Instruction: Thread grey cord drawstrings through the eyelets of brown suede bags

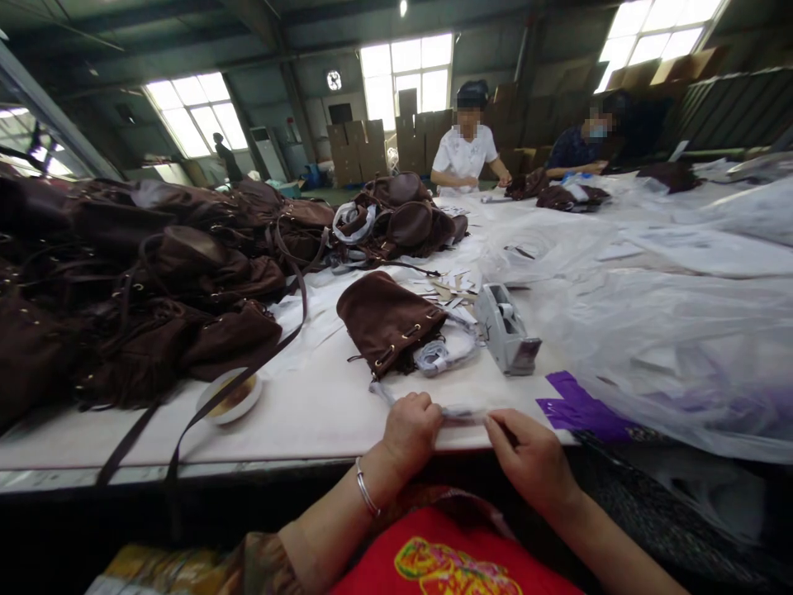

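A dark brown drawstring handbag [390,322] with gold eyelets lies on its side on the white-covered table. From it a strap in pale, see-through wrapping [463,413] runs along the front edge. My left hand [412,430], with a bangle at the wrist, is closed in a fist around this strap. To the right, my right hand [533,454] pinches the wrapping's far end between thumb and fingers. A coiled, wrapped part [432,357] rests by the bag's mouth. Just beyond my hands stands a grey tape dispenser [506,330].
Brown bags [204,256] are heaped along the left. Near the front edge sits a white bowl [244,405] with a loose strap across it. Purple tape [573,405] and clear plastic sheets [675,355] lie at right. Two people work across the table.
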`<action>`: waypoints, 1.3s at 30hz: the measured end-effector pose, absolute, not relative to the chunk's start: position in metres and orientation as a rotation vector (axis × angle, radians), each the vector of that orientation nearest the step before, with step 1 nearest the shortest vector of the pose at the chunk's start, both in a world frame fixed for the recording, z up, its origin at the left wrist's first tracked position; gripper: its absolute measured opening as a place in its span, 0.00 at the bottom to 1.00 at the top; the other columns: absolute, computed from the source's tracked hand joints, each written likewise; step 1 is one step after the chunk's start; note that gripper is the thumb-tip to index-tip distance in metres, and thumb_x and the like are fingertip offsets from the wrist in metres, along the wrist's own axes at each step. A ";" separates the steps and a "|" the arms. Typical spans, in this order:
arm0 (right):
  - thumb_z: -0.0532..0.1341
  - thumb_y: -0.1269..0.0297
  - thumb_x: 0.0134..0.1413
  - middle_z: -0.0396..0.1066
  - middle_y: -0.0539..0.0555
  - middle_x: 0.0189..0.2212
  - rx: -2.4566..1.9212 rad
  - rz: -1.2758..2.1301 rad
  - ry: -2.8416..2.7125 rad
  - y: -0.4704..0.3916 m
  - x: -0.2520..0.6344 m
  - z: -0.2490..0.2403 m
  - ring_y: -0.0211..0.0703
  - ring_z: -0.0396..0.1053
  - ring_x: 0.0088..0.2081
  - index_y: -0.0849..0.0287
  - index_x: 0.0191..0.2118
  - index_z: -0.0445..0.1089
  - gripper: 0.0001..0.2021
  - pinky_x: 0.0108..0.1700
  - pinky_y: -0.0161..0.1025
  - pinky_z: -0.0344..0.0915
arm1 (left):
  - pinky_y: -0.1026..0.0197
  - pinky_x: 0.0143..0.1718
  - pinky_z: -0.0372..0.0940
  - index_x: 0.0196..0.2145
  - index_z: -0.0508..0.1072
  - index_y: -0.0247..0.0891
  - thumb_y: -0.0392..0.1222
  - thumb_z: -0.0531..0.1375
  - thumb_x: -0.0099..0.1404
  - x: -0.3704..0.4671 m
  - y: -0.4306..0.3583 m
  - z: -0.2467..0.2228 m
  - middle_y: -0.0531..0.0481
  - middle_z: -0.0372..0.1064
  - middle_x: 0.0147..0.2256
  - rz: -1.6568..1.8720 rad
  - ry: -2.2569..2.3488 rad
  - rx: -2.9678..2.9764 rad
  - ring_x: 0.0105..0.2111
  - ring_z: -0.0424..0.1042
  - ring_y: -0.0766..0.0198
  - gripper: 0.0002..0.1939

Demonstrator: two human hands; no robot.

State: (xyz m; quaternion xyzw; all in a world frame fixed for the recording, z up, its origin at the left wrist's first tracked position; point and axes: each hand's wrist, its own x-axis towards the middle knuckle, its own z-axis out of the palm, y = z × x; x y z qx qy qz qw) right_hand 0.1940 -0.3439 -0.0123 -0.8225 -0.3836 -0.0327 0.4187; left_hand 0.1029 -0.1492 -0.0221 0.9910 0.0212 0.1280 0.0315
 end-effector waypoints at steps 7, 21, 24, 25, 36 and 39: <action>0.49 0.52 0.65 0.77 0.57 0.30 -2.501 0.296 -0.887 -0.305 0.199 -0.006 0.47 0.73 0.34 0.56 0.31 0.74 0.21 0.35 0.39 0.60 | 0.58 0.30 0.60 0.30 0.70 0.38 0.36 0.59 0.66 0.090 -0.147 -0.030 0.48 0.67 0.29 0.531 0.093 3.033 0.30 0.65 0.59 0.06; 0.54 0.66 0.61 0.76 0.58 0.35 -2.593 0.257 -1.519 -0.245 0.203 0.005 0.46 0.73 0.35 0.58 0.36 0.73 0.10 0.35 0.38 0.59 | 0.55 0.43 0.59 0.36 0.73 0.40 0.40 0.55 0.69 0.056 -0.083 -0.013 0.47 0.68 0.36 0.378 -0.164 2.970 0.38 0.64 0.59 0.07; 0.55 0.70 0.59 0.75 0.57 0.33 -2.567 0.247 -1.737 -0.236 0.199 0.010 0.45 0.72 0.32 0.59 0.33 0.74 0.10 0.32 0.37 0.57 | 0.56 0.42 0.58 0.38 0.74 0.40 0.40 0.56 0.69 0.056 -0.071 -0.015 0.47 0.69 0.35 0.383 -0.161 2.972 0.37 0.65 0.59 0.07; 0.56 0.72 0.58 0.74 0.57 0.32 -2.551 0.240 -1.813 -0.234 0.197 0.011 0.44 0.72 0.31 0.59 0.33 0.74 0.10 0.31 0.36 0.57 | 0.56 0.41 0.58 0.40 0.74 0.40 0.39 0.56 0.69 0.056 -0.069 -0.015 0.47 0.69 0.36 0.380 -0.162 2.968 0.37 0.65 0.59 0.07; 0.56 0.76 0.56 0.70 0.53 0.29 -2.150 0.104 -2.224 -0.231 0.215 0.008 0.39 0.66 0.29 0.60 0.36 0.75 0.11 0.30 0.36 0.52 | 0.57 0.38 0.55 0.49 0.72 0.48 0.38 0.57 0.68 0.069 -0.054 -0.010 0.51 0.72 0.39 0.277 -0.323 2.907 0.39 0.68 0.61 0.13; 0.56 0.76 0.57 0.70 0.53 0.30 -2.119 0.082 -2.209 -0.225 0.217 0.005 0.40 0.66 0.31 0.60 0.34 0.74 0.09 0.31 0.36 0.54 | 0.58 0.37 0.54 0.40 0.76 0.45 0.40 0.58 0.68 0.075 -0.054 -0.006 0.52 0.72 0.36 0.213 -0.412 2.932 0.38 0.68 0.61 0.07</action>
